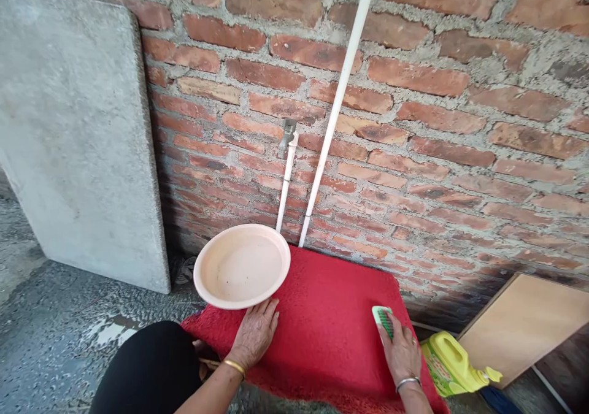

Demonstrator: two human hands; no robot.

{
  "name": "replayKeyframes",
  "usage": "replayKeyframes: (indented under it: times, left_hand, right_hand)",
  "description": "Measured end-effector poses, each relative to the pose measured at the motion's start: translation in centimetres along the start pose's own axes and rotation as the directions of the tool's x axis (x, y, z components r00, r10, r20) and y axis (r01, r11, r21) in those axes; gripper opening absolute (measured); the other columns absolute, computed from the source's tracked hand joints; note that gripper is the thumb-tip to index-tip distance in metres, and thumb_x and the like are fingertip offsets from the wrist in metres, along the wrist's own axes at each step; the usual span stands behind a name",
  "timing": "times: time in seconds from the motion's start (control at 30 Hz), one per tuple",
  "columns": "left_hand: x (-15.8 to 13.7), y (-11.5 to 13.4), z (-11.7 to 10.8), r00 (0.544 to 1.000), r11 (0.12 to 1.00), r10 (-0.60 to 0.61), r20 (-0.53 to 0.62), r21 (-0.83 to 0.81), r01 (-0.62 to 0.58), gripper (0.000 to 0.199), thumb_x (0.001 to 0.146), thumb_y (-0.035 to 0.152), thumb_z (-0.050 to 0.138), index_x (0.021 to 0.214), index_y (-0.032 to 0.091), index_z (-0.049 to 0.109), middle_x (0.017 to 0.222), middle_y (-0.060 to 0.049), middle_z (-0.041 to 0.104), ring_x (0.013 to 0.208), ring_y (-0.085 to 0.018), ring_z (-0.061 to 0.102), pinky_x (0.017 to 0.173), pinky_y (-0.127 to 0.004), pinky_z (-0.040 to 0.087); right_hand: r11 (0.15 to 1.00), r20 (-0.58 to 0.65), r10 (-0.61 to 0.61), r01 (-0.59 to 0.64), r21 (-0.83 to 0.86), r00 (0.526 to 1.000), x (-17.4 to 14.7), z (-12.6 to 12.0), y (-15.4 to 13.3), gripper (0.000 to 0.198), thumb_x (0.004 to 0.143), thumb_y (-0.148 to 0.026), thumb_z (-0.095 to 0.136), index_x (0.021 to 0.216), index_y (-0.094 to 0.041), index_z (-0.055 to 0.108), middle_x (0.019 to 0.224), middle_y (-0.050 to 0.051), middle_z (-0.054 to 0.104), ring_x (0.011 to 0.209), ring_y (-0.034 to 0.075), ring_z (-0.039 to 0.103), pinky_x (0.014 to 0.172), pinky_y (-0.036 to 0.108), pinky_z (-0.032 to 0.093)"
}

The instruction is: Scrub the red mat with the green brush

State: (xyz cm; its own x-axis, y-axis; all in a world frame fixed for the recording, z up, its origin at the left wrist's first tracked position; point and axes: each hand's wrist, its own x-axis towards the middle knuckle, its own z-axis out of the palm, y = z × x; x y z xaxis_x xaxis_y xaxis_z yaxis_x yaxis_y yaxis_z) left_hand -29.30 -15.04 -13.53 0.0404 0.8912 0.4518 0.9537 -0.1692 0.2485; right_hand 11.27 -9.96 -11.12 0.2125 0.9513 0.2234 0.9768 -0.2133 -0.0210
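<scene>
A red cloth [331, 316] is spread over a low surface in front of me. My left hand [256, 331], with a gold bangle at the wrist, lies flat on it with fingers stretched out. Its fingertips reach the near rim of a pale pink plastic basin [246, 267]; whether they touch it I cannot tell. The basin stands at the cloth's far left corner. On the right part of the cloth, my right hand [403, 354] is closed around a scrubbing brush [383, 319] with green bristles and a light green body. The fingers hide part of the brush.
Behind the cloth rises a brick wall [414, 156] with a tap [288, 137] and a white pipe [338, 107]. A grey slab [83, 126] leans at left above wet floor [115, 322]. A yellow detergent jug [453, 365] and a tan board [524, 322] are at right.
</scene>
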Motion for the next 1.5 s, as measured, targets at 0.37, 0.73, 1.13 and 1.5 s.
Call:
replayKeyframes:
  times: [0.37, 0.73, 1.13, 1.5]
  left_hand:
    - [0.0, -0.4, 0.6, 0.996, 0.998, 0.052, -0.079, 0.045, -0.049, 0.033, 0.096, 0.02, 0.045, 0.12, 0.018, 0.067, 0.115, -0.009, 0.073, 0.11, -0.024, 0.067, 0.099, -0.041, 0.052]
    - [-0.2, -1.5, 0.9, 0.987, 0.992, 0.114, -0.118, 0.069, -0.106, 0.027, 0.095, 0.02, 0.048, 0.112, 0.019, 0.069, 0.112, -0.008, 0.073, 0.107, -0.024, 0.067, 0.097, -0.041, 0.053]
    - [-0.2, -2.8, 1.3, 0.982, 0.991, 0.134, -0.136, 0.035, -0.131, 0.025, 0.094, 0.022, 0.048, 0.104, 0.021, 0.071, 0.111, -0.007, 0.073, 0.107, -0.024, 0.068, 0.096, -0.042, 0.055]
    - [-0.3, -2.6, 1.1, 0.986, 0.994, 0.108, -0.127, 0.017, -0.106, 0.027, 0.095, 0.022, 0.047, 0.106, 0.023, 0.071, 0.113, -0.007, 0.072, 0.11, -0.024, 0.067, 0.101, -0.043, 0.053]
  right_hand:
    - [0.983, -0.249, 0.167, -0.142, 0.112, 0.954, -0.9, 0.9, 3.8, 0.067, 0.095, -0.063, 0.026, 0.131, -0.019, 0.061, 0.095, 0.016, 0.067, 0.076, 0.03, 0.065, 0.067, 0.043, 0.05]
    - [0.808, -0.142, -0.445, 0.464, 0.363, 0.884, -8.5, 0.4, -12.7, 0.037, 0.096, -0.045, 0.052, 0.132, -0.038, 0.061, 0.12, 0.006, 0.066, 0.104, 0.025, 0.062, 0.092, 0.041, 0.048]
    - [0.983, -0.061, -0.153, 0.158, 0.093, 0.986, -4.9, -0.7, -4.7, 0.04, 0.099, -0.043, 0.047, 0.134, -0.029, 0.062, 0.111, 0.011, 0.067, 0.099, 0.027, 0.064, 0.084, 0.039, 0.047]
    - [0.974, -0.076, -0.086, 0.1, 0.202, 0.993, -3.6, -2.0, -4.4, 0.042, 0.099, -0.044, 0.044, 0.134, -0.027, 0.06, 0.111, 0.012, 0.066, 0.097, 0.027, 0.063, 0.082, 0.038, 0.045]
